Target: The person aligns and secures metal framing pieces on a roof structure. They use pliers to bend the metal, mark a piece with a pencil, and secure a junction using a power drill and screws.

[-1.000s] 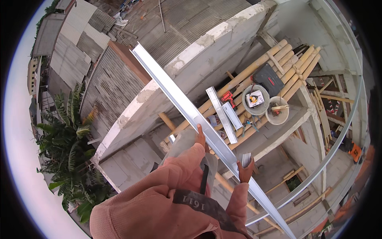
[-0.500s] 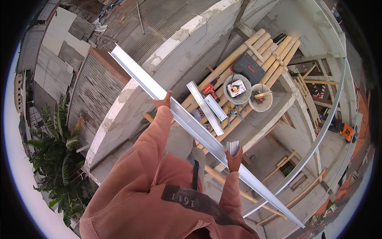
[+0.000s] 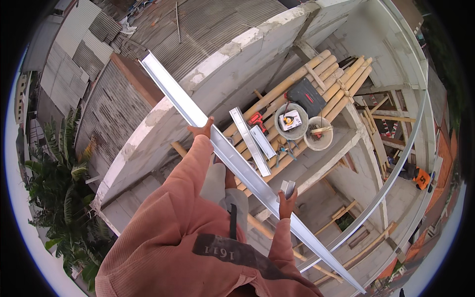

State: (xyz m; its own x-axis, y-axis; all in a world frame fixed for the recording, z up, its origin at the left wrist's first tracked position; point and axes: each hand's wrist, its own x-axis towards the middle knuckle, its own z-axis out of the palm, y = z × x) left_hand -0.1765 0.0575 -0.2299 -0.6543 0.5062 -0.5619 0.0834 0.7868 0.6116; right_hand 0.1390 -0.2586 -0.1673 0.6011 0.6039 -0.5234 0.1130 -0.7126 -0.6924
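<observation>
A long silvery metal channel (image 3: pixel 247 173) runs slantwise across my front, from the upper left to the lower right. My left hand (image 3: pixel 202 130) is closed round it toward its upper end, fingers over the edge. Lower down, my right hand (image 3: pixel 287 204) grips a short offcut of metal channel (image 3: pixel 287 188) right beside the long one; whether the two pieces touch is unclear. Beyond the channel, two shorter metal profiles, one longer (image 3: pixel 249 141) and one shorter (image 3: pixel 262 142), lie on a bamboo platform (image 3: pixel 341 94).
The platform also bears a red cordless drill (image 3: pixel 257 122), a dark tool case (image 3: pixel 306 95), two buckets (image 3: pixel 291 129) (image 3: pixel 318 141) and pliers (image 3: pixel 287 150). A rough block wall (image 3: pixel 213 67) rises at the left. A curved metal rail (image 3: pixel 396 173) crosses the right. Below are open floor levels; a person in orange (image 3: pixel 421 178) is there.
The view has shifted slightly. My right hand has turned the short offcut and drawn a little lower along the long channel. My left hand keeps its hold.
</observation>
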